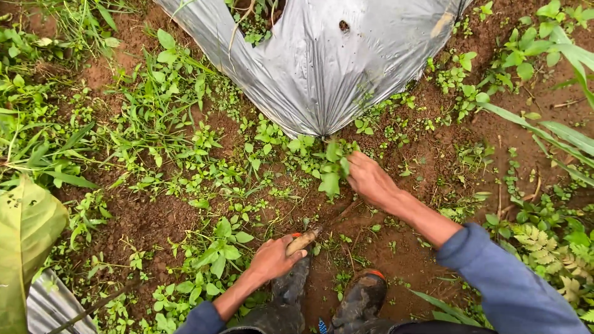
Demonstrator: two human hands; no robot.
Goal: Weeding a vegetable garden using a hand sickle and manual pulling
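Reddish-brown soil underfoot (142,216), scattered with low green weeds, with a silvery plastic mulch sheet (322,68) folded to a point at the top centre. Muddy boots (362,297) at the bottom edge, toes pointing toward the sheet.

Right hand (370,180) stretched forward in a blue sleeve, fingers closed narrow around a leafy weed (332,167) growing just below the tip of the sheet. Weed on the thumb side of that hand, leaves spilling out to the left, stem running down into the soil close beside the knuckles; roots hidden, so impossible to tell whether loose or fast in the ground.

Left hand (272,258) lower and nearer the body, wrapped shut around a short wooden handle (303,240). Handle's long axis angled up and to the right, its free end aimed toward the patch beneath the weed; working end not visible. Right hand plainly the nearer one to the weed, left hand well apart from it.
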